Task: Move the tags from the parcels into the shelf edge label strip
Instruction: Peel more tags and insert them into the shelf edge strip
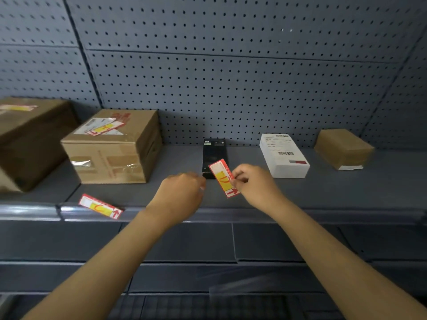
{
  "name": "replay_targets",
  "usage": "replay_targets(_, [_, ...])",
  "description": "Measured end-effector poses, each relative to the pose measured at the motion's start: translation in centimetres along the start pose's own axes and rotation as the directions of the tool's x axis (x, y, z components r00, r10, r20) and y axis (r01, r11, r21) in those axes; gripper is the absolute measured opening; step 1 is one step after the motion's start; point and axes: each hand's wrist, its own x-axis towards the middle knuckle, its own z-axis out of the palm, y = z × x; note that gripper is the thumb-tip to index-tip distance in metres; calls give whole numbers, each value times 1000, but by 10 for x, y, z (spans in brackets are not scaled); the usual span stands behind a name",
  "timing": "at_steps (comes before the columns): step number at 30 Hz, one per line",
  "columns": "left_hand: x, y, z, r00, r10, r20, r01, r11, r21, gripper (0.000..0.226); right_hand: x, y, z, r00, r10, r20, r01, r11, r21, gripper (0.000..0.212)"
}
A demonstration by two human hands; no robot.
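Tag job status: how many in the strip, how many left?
Done: one tag sits at the label strip, tilted. In hand: right hand pinches a second tag; left hand is empty. Left: tags on the middle box and far-left box.

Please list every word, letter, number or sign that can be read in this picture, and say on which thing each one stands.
"D", handwritten in red, with a printed red arrow: tag pinched in the right hand.
"C", handwritten, with a red arrow: tag at the label strip.
Tag on the middle cardboard box: arrow visible, letter blurred.
White parcel: barcodes and print too small to read.
Black box: unreadable.
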Motion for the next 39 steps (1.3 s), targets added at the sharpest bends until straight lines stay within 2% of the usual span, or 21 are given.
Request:
replay_targets(6, [-12, 12, 12, 995, -24, 92, 27, 999, -34, 25, -3, 6, 8, 997, -48, 55, 47, 999, 14, 8])
replay_targets(11, [-15, 17, 27, 988, -14, 151, 23, 998, -54, 33, -3, 15, 21, 993, -90, 78, 96, 993, -71, 11])
replay_targets(19, [-11, 13, 41, 995, 8, 103, -1, 997, -71, 39, -1, 22, 28, 989, -131, 68, 138, 984, -109, 7])
replay_targets(23, [-12, 15, 46, 993, 9, 116, -8, 1000, -4, 30, -1, 20, 31, 988, -143, 54, 147, 985, -95, 8])
replay_targets(28, [-11, 15, 48, 996, 26, 83, -28, 999, 29, 36, -3, 19, 30, 989, -141, 49, 146, 985, -93, 8])
replay_targets(39, [-9, 22, 47, 995, 9, 96, -18, 995, 97, 30, -8, 23, 26, 994, -102, 48, 106, 989, -104, 9])
